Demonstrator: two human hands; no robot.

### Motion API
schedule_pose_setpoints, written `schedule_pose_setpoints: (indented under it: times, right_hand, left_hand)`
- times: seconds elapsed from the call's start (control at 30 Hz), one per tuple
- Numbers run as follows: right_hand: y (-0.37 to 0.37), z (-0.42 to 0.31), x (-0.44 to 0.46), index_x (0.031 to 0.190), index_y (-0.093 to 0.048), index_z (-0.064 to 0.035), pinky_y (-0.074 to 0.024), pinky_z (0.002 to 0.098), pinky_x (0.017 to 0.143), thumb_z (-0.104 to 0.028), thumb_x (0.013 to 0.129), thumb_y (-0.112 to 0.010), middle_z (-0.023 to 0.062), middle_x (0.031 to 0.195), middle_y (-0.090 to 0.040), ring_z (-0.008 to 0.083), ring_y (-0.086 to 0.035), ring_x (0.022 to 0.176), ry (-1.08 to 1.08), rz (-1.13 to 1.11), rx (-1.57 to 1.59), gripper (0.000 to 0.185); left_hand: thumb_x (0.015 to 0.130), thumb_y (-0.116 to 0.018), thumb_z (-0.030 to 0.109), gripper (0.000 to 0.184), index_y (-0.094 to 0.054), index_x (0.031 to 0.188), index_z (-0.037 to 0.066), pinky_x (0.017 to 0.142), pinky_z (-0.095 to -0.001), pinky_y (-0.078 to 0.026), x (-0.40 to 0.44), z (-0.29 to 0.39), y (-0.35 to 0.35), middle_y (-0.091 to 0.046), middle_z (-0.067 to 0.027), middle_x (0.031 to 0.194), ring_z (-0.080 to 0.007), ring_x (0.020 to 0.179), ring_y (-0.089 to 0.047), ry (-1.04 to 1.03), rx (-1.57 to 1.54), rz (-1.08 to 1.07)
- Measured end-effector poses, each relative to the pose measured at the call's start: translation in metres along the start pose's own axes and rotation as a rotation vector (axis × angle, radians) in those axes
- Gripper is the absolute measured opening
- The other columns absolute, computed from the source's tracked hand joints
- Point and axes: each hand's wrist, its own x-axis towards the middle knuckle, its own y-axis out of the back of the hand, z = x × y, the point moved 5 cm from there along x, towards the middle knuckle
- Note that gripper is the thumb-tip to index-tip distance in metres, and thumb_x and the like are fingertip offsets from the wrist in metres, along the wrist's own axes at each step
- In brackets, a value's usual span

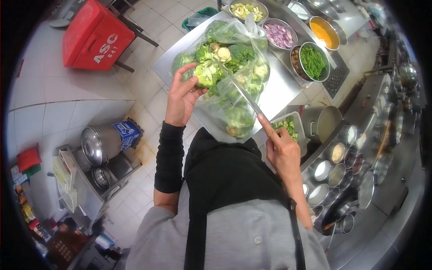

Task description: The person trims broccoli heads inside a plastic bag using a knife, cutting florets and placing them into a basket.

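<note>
My right hand [282,146] grips a kitchen knife [243,93], its forefinger stretched along the back of the blade. The handle is hidden in the palm. The blade slants up and left over a clear plastic bag [211,104] of broccoli, its tip near a pale cut stem [223,54]. At the bag's left side, my left hand [182,92] holds the edge of a light green broccoli head [208,74] between thumb and fingers. More broccoli [241,53] lies around it in the bag. Beneath is a metal worktable [282,88].
Bowls of chopped pale vegetable [246,11], cut red onions [278,35] and green beans [312,61] stand at the table's far right. A basket of cut green pieces [289,128] sits below my right hand's side. A red box [96,38] stands left; a seasoning counter [335,175] runs along the right.
</note>
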Motion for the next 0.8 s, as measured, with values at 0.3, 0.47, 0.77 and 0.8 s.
schedule_pose_setpoints:
  times: [0.3, 0.47, 0.77, 0.8]
  right_hand:
    - [0.010, -0.004, -0.003, 0.168, -0.054, -0.0449, -0.0572, 0.0485, 0.060, -0.001, 0.093, -0.075, 0.0107, 0.087, -0.054, 0.0307, -0.064, 0.064, 0.104, -0.002, -0.129, 0.090]
    - [0.018, -0.002, 0.003, 0.167, -0.058, -0.0338, -0.0535, 0.0492, 0.062, 0.004, 0.095, -0.072, 0.0110, 0.074, -0.057, 0.0300, -0.061, 0.060, 0.113, 0.028, 0.217, 0.082]
    - [0.015, -0.002, 0.011, 0.166, -0.060, -0.0270, -0.0506, 0.0488, 0.062, 0.007, 0.098, -0.069, 0.0131, 0.066, -0.056, 0.0304, -0.059, 0.056, 0.103, -0.117, 0.287, 0.077]
    - [0.016, -0.002, 0.012, 0.166, -0.060, -0.0270, -0.0506, 0.0488, 0.062, 0.006, 0.098, -0.069, 0.0132, 0.066, -0.056, 0.0305, -0.059, 0.055, 0.116, -0.109, 0.293, 0.077]
  left_hand:
    - [0.117, -0.062, 0.016, 0.050, -0.049, 0.161, -0.004, 0.115, -0.0375, -0.054, -0.002, 0.002, 0.001, -0.066, -0.0147, 0.151, -0.0216, 0.136, -0.066, 0.028, -0.065, -0.030]
    - [0.116, -0.065, 0.015, 0.049, -0.053, 0.161, -0.001, 0.115, -0.0352, -0.052, 0.001, -0.001, 0.007, -0.065, -0.0122, 0.153, -0.0180, 0.135, -0.064, 0.013, -0.012, -0.049]
    - [0.114, -0.069, 0.013, 0.044, -0.064, 0.156, -0.002, 0.114, -0.0302, -0.049, 0.014, 0.001, 0.009, -0.069, -0.0076, 0.149, -0.0126, 0.131, -0.063, 0.008, -0.009, -0.112]
    - [0.114, -0.069, 0.013, 0.045, -0.064, 0.156, -0.003, 0.115, -0.0302, -0.049, 0.015, 0.001, 0.010, -0.070, -0.0075, 0.149, -0.0127, 0.132, -0.062, 0.010, -0.006, -0.112]
